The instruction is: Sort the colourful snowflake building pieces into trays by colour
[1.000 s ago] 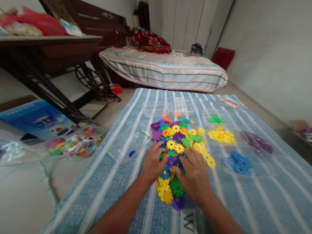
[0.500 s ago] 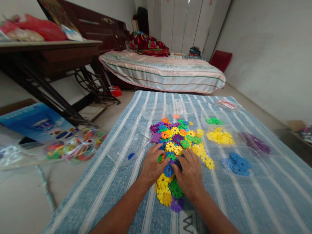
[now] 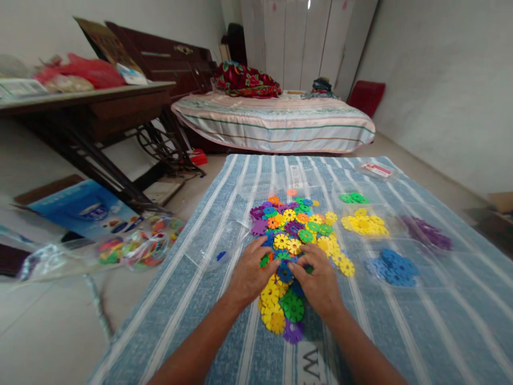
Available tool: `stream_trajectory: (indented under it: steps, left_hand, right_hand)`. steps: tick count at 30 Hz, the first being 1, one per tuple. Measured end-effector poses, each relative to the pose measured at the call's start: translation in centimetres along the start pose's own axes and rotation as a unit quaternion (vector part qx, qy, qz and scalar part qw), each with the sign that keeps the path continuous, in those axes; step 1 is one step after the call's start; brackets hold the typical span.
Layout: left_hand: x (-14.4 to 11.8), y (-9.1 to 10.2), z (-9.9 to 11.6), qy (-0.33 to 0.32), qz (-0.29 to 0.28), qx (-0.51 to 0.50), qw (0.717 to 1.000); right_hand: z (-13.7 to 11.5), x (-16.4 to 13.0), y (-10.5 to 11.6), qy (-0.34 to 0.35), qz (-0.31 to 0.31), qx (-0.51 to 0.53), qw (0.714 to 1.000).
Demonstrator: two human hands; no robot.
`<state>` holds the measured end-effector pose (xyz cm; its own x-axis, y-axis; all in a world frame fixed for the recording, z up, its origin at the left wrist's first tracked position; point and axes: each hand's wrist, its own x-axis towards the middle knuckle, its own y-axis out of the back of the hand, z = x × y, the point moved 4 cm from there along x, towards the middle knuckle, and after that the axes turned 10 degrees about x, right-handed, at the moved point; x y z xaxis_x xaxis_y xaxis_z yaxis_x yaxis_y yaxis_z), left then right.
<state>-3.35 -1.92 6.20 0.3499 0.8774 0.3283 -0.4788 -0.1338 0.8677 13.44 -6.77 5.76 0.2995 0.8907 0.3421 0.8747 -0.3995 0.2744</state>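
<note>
A: Item one, mixed pile of flower-shaped plastic discs on the blue striped mat, spread on the floor. Our left hand and right hand lie on its near end, close together.

B: State of the fingers?

A: Both sets curl down onto the discs, tips meeting around a blue disc. We think they pinch it, but the knuckles hide the contact, so we cannot tell for certain.

B: Item two, sorted lots?

A: Green group, yellow group, purple group, blue group, each apart on the mat to the right, seemingly in clear trays. A lone blue disc sits left of the pile.

B: Risks, as we judge them?

A: The discs overlap and may interlock; lifting one could drag neighbours along and scatter them. Our right wrist rests over the green and purple discs at the near edge, and a sweep there could push them off the pile. The yellow strays lie near the blue group, so a nudge could mix the colours.
</note>
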Motion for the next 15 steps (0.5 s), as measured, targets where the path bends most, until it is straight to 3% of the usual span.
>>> stream_trajectory:
  steps: [6, 10, 15]
  left_hand:
    - [-2.8, 1.3, -0.4, -0.045, -0.046, 0.034, 0.997]
    - [-5.2, 2.3, -0.8, -0.091, -0.099, 0.052, 0.99]
    - [-7.2, 2.9, -1.1, -0.137, -0.12, 0.091, 0.979]
  right_hand:
    - [-0.3, 0.7, 2.8, 0.006, 0.033, 0.005, 0.999]
    - [-0.9, 1.0, 8.2, 0.079, 0.093, -0.087, 0.989]
    - [-0.7, 1.0, 15.7, 0.138, 0.201, -0.227, 0.943]
